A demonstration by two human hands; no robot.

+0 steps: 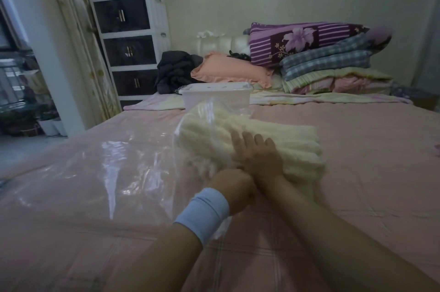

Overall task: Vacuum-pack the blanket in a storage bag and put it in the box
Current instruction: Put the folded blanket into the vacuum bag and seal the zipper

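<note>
The folded cream blanket lay on the pink bed in front of the person. Its long axis ran across the view from left to right, with the left end angled a little away. That left end pointed into the raised mouth of the clear plastic storage bag and sat under the film. The right end stuck out bare on the sheet. The rest of the bag spread flat and shiny over the bed to the left.

The right hand rested palm down on top of the blanket near its middle. Its grip was open, with the fingers straight, slightly spread and pointing away. The left hand, with a pale blue wristband behind it, sat at the blanket's near edge, touching the right wrist. It looked curled, but its fingers were hidden, so whether its grip held the bag, the blanket or nothing could not be told.

Just beyond the blanket stood a translucent white plastic box. Farther back lay a peach pillow, a heap of dark clothes and a stack of folded quilts. A white drawer cabinet stood against the wall on the left.
</note>
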